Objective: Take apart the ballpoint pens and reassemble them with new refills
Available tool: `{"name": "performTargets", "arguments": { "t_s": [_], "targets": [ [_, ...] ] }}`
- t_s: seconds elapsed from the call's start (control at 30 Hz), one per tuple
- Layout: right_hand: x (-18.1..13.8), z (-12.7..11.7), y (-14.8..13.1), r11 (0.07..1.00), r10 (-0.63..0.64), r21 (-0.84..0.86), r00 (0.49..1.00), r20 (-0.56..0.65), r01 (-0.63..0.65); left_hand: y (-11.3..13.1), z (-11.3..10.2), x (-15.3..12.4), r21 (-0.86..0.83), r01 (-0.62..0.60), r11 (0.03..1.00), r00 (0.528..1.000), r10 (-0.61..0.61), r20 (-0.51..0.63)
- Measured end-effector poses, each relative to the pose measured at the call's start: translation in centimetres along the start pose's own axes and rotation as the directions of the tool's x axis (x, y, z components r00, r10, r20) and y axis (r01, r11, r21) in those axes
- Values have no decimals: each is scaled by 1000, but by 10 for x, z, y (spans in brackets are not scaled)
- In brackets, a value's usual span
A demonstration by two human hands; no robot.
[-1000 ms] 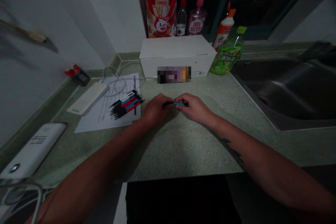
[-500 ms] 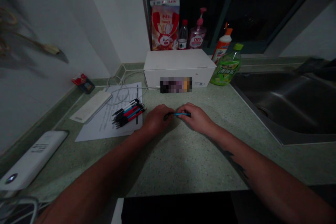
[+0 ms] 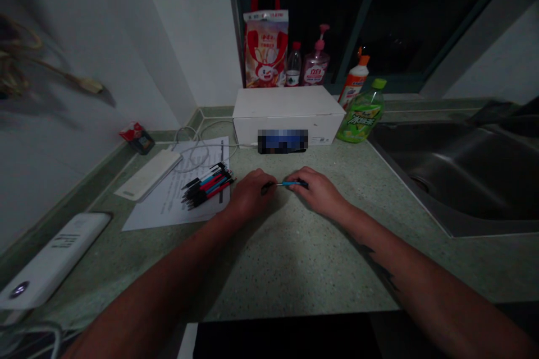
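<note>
A blue pen (image 3: 287,184) with a black end lies level between my two hands, just above the green speckled counter (image 3: 295,258). My left hand (image 3: 251,196) pinches its black end. My right hand (image 3: 319,192) pinches the blue barrel on the other side. To the left, a pile of several black, red and blue pens (image 3: 207,184) rests on a sheet of printed paper (image 3: 177,202).
A white box (image 3: 288,109) stands behind my hands, with a green bottle (image 3: 361,113), an orange-capped bottle, a pump bottle and a printed bag at the back. A steel sink (image 3: 463,168) lies at right. Two white power banks (image 3: 148,174) (image 3: 50,258) and cables lie at left.
The view has tilted upward, so everything sits lower in the picture. Both hands keep their grip on the pen; a little more of its thin middle shows between them.
</note>
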State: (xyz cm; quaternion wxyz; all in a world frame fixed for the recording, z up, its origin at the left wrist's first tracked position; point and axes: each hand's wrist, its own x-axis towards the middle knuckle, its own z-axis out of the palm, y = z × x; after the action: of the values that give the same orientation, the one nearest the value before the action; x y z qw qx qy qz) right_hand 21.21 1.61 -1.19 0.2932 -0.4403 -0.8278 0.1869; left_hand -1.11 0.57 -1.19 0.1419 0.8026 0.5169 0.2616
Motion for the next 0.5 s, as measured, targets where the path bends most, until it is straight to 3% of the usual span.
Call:
{"name": "performTargets", "arguments": {
  "t_s": [0.17,0.37,0.5],
  "targets": [
    [0,-10,8,991,-2,-131,1000,-17,-1,1,-5,2,57,117,991,991,-113,-73],
    [0,-7,-1,940,-107,-305,981,164,154,1,-4,2,81,127,989,990,-121,-68],
    [0,-12,-6,911,-107,-375,976,192,174,0,-2,2,73,121,990,991,-116,-70]
  ]
}}
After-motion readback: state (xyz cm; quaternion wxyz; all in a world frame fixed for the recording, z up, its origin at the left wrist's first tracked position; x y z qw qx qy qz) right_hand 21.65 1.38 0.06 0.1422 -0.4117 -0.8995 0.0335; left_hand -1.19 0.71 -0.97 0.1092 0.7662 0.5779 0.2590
